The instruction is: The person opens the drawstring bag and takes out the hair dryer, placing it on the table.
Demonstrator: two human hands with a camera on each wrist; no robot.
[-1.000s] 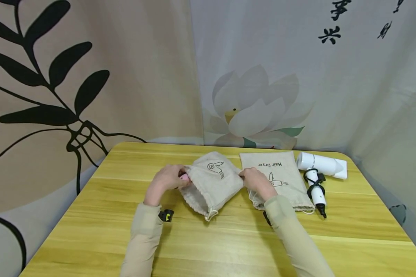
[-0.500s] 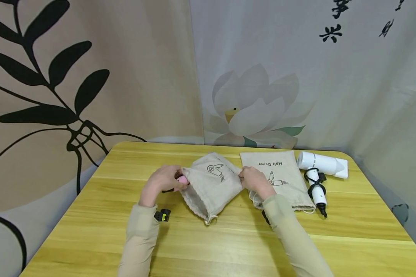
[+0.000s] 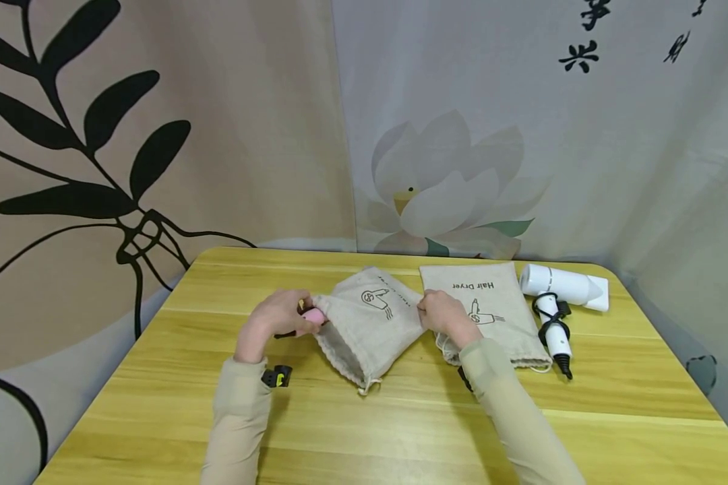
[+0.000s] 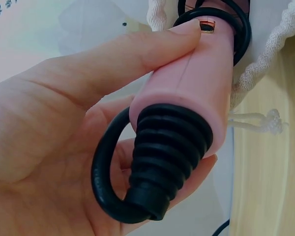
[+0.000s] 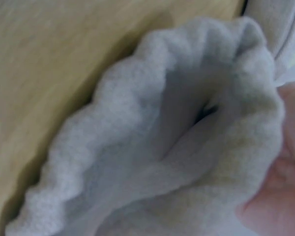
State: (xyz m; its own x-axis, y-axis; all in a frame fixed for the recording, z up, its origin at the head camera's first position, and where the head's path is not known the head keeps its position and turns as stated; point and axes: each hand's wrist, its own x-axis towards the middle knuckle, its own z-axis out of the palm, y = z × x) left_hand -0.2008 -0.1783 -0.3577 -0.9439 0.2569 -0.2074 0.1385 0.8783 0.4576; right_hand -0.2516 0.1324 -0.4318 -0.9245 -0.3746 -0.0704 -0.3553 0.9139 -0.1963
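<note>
My left hand point(image 3: 279, 316) grips the pink handle of a hair dryer point(image 4: 187, 83), thumb along its top. A ribbed black cord sleeve and a looped black cord show at the handle's end in the left wrist view. The rest of the dryer goes into the mouth of a beige drawstring bag point(image 3: 373, 323), printed with a dryer drawing. My right hand point(image 3: 445, 315) pinches the bag's right side. In the right wrist view the bag's gathered mouth point(image 5: 132, 98) gapes, with something dark deep inside.
A second beige bag point(image 3: 479, 283), lettered "Hair Dryer", lies flat just right of my right hand. Beside it lies a white hair dryer point(image 3: 558, 286) with black cord wound round its handle. The wooden table point(image 3: 364, 431) ends at a hanging printed cloth point(image 3: 267, 135).
My left hand has drawn back leftward with the pink handle, and more of it shows outside the bag. The bag's left corner has shifted slightly left. My right hand has stayed nearly still.
</note>
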